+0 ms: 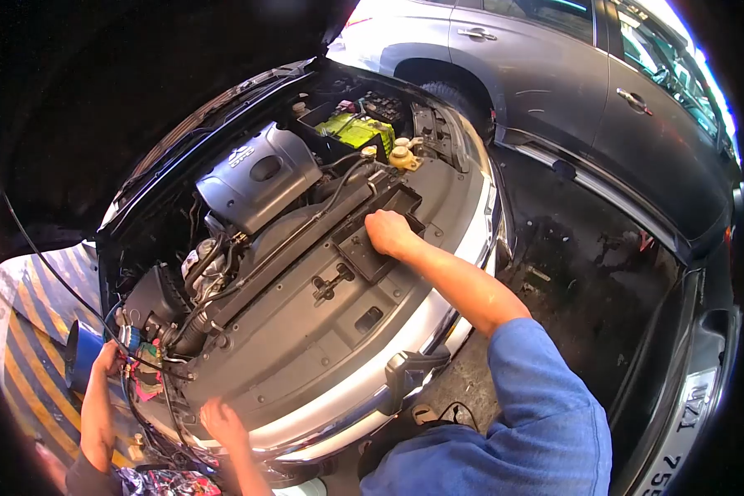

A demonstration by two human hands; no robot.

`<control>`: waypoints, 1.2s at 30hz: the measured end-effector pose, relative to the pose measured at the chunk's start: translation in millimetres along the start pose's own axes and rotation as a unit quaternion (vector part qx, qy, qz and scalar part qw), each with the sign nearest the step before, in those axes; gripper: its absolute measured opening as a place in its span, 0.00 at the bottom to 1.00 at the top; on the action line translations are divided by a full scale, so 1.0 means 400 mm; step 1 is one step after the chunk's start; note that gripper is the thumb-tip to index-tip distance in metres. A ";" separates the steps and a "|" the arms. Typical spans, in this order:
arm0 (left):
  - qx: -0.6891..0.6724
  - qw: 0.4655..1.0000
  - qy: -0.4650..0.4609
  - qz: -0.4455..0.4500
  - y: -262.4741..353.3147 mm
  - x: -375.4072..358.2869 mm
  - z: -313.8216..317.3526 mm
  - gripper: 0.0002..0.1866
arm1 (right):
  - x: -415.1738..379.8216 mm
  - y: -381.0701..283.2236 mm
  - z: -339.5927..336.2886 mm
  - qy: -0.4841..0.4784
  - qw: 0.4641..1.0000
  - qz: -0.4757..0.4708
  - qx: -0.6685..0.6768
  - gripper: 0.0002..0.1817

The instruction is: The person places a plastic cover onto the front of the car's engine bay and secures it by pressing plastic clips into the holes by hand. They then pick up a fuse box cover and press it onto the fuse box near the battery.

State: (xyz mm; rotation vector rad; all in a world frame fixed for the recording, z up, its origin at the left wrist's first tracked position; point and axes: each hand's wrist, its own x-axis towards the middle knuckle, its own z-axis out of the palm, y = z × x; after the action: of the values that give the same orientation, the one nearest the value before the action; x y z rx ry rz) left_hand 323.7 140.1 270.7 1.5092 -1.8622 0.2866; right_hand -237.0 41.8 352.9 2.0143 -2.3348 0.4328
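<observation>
My right hand (388,232) is closed, knuckles up, in the middle of a black plastic tray (362,255) lying on the front cover panel (306,331) of an open engine bay. Whatever its fingers grip is hidden. My left hand (223,422), slightly blurred, hovers by the panel's near left edge with fingers loosely apart and nothing visible in them. At the far left, a co-worker's hand (107,360) reaches beside a blue cap (129,336) and a colourful rag (148,380).
A grey engine cover (256,178), a green-topped battery (355,132) and a yellowish reservoir (403,158) fill the bay. The raised hood (124,99) hangs overhead. Another car (546,78) stands close at right. A blue bucket (81,355) is at left.
</observation>
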 end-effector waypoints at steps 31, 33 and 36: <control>-0.292 0.956 0.036 -0.010 0.575 0.095 -0.138 0.24 | -0.328 -0.481 -0.067 -0.296 0.530 -0.115 0.786 0.09; -0.284 0.957 0.045 -0.033 0.531 0.067 -0.166 0.22 | -0.343 -0.532 -0.062 -0.355 0.518 -0.109 0.770 0.08; -0.326 0.937 0.057 -0.109 0.480 0.019 -0.169 0.23 | -0.361 -0.606 -0.019 -0.413 0.502 -0.106 0.752 0.06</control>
State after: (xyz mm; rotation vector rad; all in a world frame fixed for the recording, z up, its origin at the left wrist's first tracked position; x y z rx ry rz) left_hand 172.0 229.6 373.3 1.1791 -1.4705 -0.3186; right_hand 21.3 152.8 377.4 3.6673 -1.6257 2.8367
